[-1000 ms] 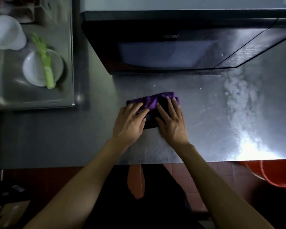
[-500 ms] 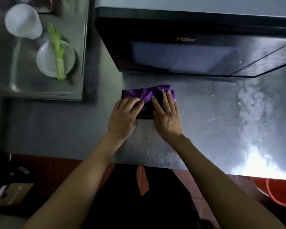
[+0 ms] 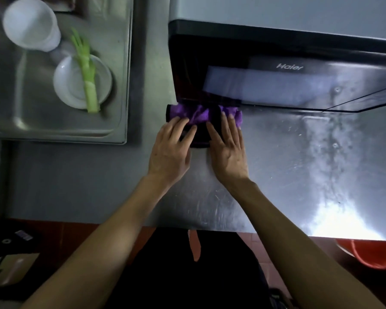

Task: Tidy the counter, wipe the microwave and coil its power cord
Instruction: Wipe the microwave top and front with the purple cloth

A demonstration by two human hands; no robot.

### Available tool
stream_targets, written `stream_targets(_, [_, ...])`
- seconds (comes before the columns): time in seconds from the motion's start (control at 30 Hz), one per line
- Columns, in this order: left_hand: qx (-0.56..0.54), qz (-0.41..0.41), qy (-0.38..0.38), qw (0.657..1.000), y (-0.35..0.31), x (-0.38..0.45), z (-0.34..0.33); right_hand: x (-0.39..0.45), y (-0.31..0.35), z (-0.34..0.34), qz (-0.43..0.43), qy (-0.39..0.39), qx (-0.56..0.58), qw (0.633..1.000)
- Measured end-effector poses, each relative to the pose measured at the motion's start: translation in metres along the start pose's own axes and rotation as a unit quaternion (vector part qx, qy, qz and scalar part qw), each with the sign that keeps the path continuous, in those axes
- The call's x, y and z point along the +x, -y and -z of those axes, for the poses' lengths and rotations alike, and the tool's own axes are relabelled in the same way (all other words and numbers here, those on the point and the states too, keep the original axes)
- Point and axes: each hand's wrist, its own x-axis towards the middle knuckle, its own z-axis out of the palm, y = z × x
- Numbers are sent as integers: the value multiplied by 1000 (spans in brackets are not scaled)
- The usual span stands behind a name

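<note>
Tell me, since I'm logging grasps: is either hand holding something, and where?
Nothing is gripped. The left hand and right hand press straight fingers flat on the purple cloth's near half.

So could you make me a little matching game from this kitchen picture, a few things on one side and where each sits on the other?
Things:
1. purple cloth
2. green stalk
3. white cup
4. orange bucket

Places:
A. lying across the white plate in the sink
B. on the floor, below the counter edge
C. under both hands, in front of the microwave
D. at the sink's far end, beyond the plate

Pairs: 1-C, 2-A, 3-D, 4-B
</note>
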Motion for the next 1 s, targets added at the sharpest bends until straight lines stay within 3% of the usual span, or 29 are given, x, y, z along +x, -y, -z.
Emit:
stream_targets(0.2, [57, -17, 65, 996, 4, 3, -3, 8, 11, -9, -47, 34, 12, 998])
stream_targets(0.5, [66, -40, 63, 995, -16, 28, -4, 1, -16, 1, -49, 30, -1, 998])
stream_targets(1.0, [74, -41, 94, 992, -157, 83, -37, -34, -150, 49, -77, 14, -1, 997])
